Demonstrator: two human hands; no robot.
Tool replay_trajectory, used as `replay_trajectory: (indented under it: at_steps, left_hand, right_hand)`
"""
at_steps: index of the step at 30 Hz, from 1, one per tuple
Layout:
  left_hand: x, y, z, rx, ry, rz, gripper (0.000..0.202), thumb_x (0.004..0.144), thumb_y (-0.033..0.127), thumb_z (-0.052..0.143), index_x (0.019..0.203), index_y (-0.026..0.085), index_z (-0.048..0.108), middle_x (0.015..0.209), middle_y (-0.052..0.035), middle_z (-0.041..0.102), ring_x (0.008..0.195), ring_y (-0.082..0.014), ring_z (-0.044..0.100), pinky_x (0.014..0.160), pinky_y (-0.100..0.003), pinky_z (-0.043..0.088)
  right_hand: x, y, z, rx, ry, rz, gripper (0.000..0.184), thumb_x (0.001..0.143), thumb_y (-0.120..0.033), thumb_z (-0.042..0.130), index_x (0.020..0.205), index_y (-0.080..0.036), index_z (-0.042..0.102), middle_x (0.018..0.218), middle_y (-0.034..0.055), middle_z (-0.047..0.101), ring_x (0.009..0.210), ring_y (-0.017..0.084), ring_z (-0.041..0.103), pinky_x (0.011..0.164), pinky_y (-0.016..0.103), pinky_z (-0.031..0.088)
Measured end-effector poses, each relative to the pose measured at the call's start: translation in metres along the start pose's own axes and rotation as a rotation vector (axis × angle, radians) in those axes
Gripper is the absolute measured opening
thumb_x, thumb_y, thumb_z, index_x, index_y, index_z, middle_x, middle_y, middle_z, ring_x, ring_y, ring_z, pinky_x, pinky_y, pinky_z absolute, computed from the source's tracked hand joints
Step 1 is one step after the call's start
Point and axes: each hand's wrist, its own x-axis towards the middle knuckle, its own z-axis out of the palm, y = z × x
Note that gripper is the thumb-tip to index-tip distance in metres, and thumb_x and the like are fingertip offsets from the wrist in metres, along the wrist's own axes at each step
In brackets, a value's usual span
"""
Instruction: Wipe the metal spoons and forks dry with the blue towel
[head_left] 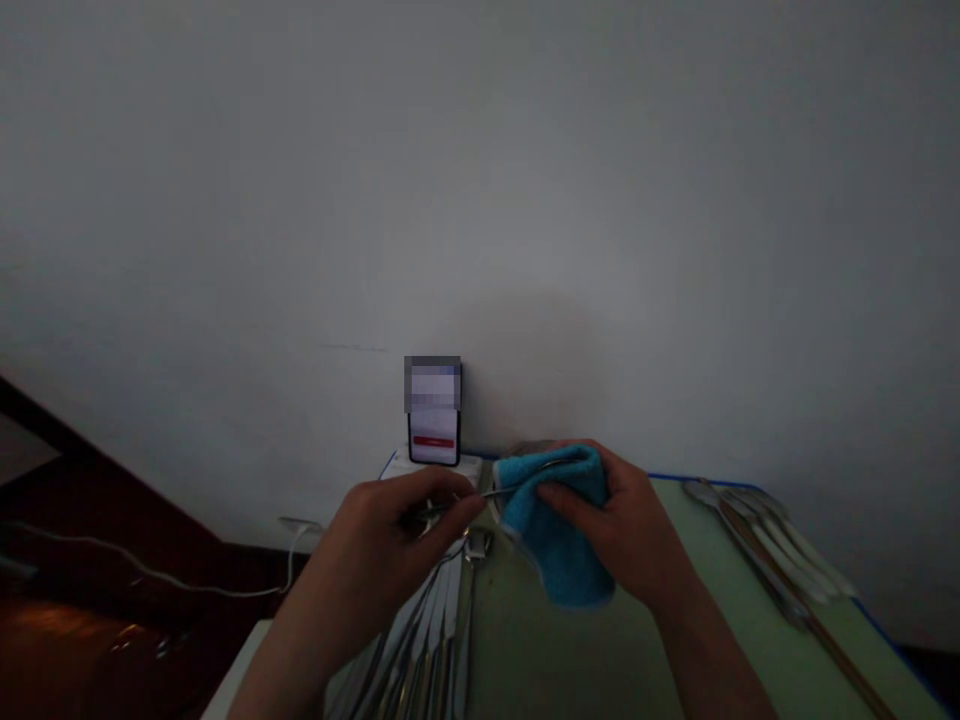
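Note:
My left hand is closed on the handle of a thin metal utensil, whose far end goes into a blue cloth. My right hand is wrapped round that cloth and presses it against the utensil's hidden end. Both hands are held just above the far part of a green table. I cannot make out what kind of utensil it is.
Several metal utensils lie in a row under my left hand. More spoons and long utensils lie at the table's right. A phone stands on a white box against the wall. A white cable runs over the dark floor at left.

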Motion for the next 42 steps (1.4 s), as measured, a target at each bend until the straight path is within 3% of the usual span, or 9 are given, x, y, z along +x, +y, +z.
replay_trajectory:
  at_steps: [6, 12, 18, 21, 24, 27, 31, 39, 42]
  left_hand:
    - [-0.004, 0.008, 0.007, 0.003, 0.052, 0.016, 0.021, 0.076, 0.038, 0.059, 0.085, 0.020, 0.060, 0.068, 0.0011, 0.062, 0.057, -0.0121, 0.054, 0.054, -0.024, 0.044]
    - [-0.011, 0.015, 0.008, -0.106, 0.002, 0.130, 0.015, 0.080, 0.030, 0.057, 0.093, 0.022, 0.053, 0.091, -0.0008, 0.060, 0.081, -0.0143, 0.058, 0.067, -0.024, 0.048]
    - [-0.018, 0.034, 0.014, -0.002, -0.148, 0.130, 0.018, 0.087, 0.035, 0.045, 0.090, 0.021, 0.055, 0.066, 0.0033, 0.060, 0.055, -0.0103, 0.053, 0.054, -0.022, 0.041]
    - [-0.023, 0.042, 0.018, 0.044, -0.212, 0.168, 0.023, 0.090, 0.035, 0.038, 0.083, 0.020, 0.054, 0.062, 0.0037, 0.059, 0.055, -0.0102, 0.052, 0.053, -0.021, 0.039]
    - [-0.027, 0.044, 0.016, 0.099, -0.134, 0.201, 0.025, 0.089, 0.035, 0.039, 0.076, 0.019, 0.052, 0.062, 0.0033, 0.057, 0.055, -0.0101, 0.052, 0.053, -0.021, 0.038]
    - [-0.030, 0.044, 0.008, 0.131, -0.013, 0.195, 0.029, 0.088, 0.038, 0.039, 0.069, 0.018, 0.050, 0.054, 0.0043, 0.052, 0.048, -0.0096, 0.047, 0.047, -0.020, 0.036]
    - [-0.034, 0.048, 0.003, 0.080, 0.119, 0.195, 0.020, 0.085, 0.037, 0.047, 0.081, 0.019, 0.054, 0.061, 0.0037, 0.059, 0.053, -0.0100, 0.053, 0.048, -0.018, 0.040]
    - [-0.039, 0.067, 0.017, 0.068, 0.103, 0.276, 0.016, 0.082, 0.033, 0.052, 0.086, 0.020, 0.060, 0.067, 0.0022, 0.065, 0.057, -0.0110, 0.058, 0.051, -0.019, 0.043]
    - [-0.044, 0.070, 0.019, 0.079, 0.100, 0.304, 0.014, 0.083, 0.031, 0.052, 0.081, 0.020, 0.060, 0.068, 0.0025, 0.065, 0.061, -0.0109, 0.060, 0.055, -0.019, 0.044]
  right_hand:
    - [-0.006, -0.006, -0.010, 0.023, 0.010, -0.016, 0.021, 0.074, -0.035, 0.063, 0.091, -0.023, 0.062, 0.086, 0.0001, 0.067, 0.079, 0.018, 0.060, 0.073, 0.031, 0.046]
    - [-0.019, 0.000, -0.013, 0.186, 0.190, 0.134, 0.027, 0.076, -0.045, 0.057, 0.065, -0.020, 0.058, 0.059, -0.0008, 0.061, 0.056, 0.016, 0.057, 0.050, 0.026, 0.043]
    - [-0.035, 0.003, -0.024, 0.599, 0.447, 0.284, 0.026, 0.069, -0.044, 0.065, 0.078, -0.021, 0.059, 0.065, 0.0018, 0.065, 0.055, 0.018, 0.060, 0.047, 0.028, 0.047]
    - [-0.042, -0.002, -0.029, 0.659, 0.500, 0.277, 0.029, 0.066, -0.044, 0.068, 0.081, -0.021, 0.059, 0.070, 0.0029, 0.068, 0.058, 0.020, 0.063, 0.050, 0.030, 0.050]
    - [-0.050, -0.010, -0.038, 0.504, 0.412, 0.251, 0.030, 0.067, -0.044, 0.067, 0.083, -0.020, 0.060, 0.073, 0.0027, 0.069, 0.063, 0.020, 0.064, 0.054, 0.030, 0.051]
    - [-0.061, -0.017, -0.051, 0.181, 0.224, 0.152, 0.026, 0.070, -0.042, 0.066, 0.084, -0.020, 0.063, 0.077, 0.0013, 0.069, 0.070, 0.018, 0.064, 0.061, 0.028, 0.050]
    - [-0.073, -0.024, -0.066, -0.109, 0.008, 0.015, 0.018, 0.077, -0.035, 0.060, 0.088, -0.022, 0.065, 0.082, -0.0010, 0.069, 0.073, 0.015, 0.062, 0.067, 0.025, 0.048]
    - [-0.080, -0.029, -0.084, -0.305, 0.031, -0.078, 0.019, 0.078, -0.034, 0.060, 0.096, -0.027, 0.062, 0.089, -0.0044, 0.069, 0.081, 0.012, 0.062, 0.069, 0.022, 0.045]
    - [-0.085, -0.034, -0.087, -0.373, -0.047, -0.138, 0.015, 0.077, -0.032, 0.062, 0.092, -0.026, 0.062, 0.084, -0.0063, 0.068, 0.076, 0.011, 0.062, 0.068, 0.020, 0.043]
